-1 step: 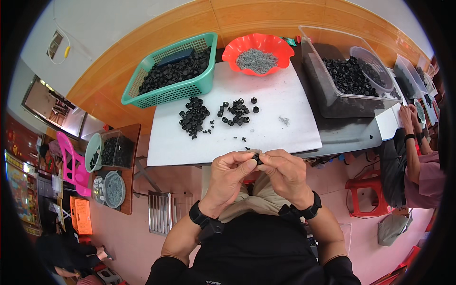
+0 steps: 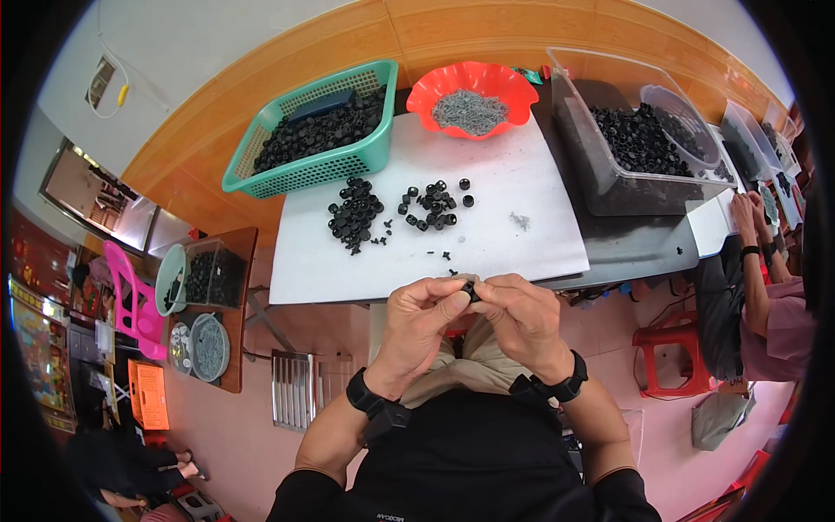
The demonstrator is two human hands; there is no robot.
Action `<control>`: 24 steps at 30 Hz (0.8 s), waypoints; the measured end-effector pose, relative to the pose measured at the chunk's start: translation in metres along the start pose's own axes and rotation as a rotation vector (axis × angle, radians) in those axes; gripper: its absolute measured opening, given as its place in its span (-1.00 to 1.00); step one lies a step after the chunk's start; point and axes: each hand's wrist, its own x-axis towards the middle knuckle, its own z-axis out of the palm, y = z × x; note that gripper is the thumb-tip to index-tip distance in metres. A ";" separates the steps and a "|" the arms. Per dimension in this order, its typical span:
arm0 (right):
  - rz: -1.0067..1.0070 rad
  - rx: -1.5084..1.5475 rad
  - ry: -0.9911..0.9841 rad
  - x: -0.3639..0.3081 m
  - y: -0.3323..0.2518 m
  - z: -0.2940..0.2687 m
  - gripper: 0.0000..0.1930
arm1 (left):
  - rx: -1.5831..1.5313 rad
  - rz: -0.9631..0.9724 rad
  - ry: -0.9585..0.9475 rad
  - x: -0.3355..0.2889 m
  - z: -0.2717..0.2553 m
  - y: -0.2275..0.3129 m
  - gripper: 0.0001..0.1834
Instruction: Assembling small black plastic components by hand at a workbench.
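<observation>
My left hand [image 2: 419, 320] and my right hand [image 2: 524, 315] meet at the near edge of the white foam sheet [image 2: 330, 277]. Between their fingertips they pinch one small black plastic part [image 2: 470, 291]; fingers cover most of it. Just beyond lie a few tiny black pieces [image 2: 447, 256]. Farther off on the sheet are a pile of black disc-like caps with stems [image 2: 352, 213] and, right of it, a looser group of short black rings [image 2: 430, 207]. A small scatter of grey bits [image 2: 520, 221] lies farther right.
A green basket [image 2: 304, 172] of black parts and a red scalloped bowl [image 2: 474, 134] of grey metal pieces stand at the back. At right is a clear bin [image 2: 600, 187] of black rings; beyond it, a co-worker's hands [image 2: 750, 213]. A red stool [image 2: 670, 348] stands below.
</observation>
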 end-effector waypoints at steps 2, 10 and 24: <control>0.002 -0.008 0.009 -0.001 -0.001 0.002 -0.69 | -0.030 -0.020 0.000 0.000 0.001 0.000 -0.82; 0.069 -0.013 0.055 -0.001 -0.006 0.008 -0.77 | -0.024 -0.035 0.028 -0.001 0.002 0.000 -0.85; 0.157 0.125 -0.041 -0.002 0.004 -0.004 -0.78 | -0.032 -0.054 0.000 -0.002 -0.001 -0.006 -0.80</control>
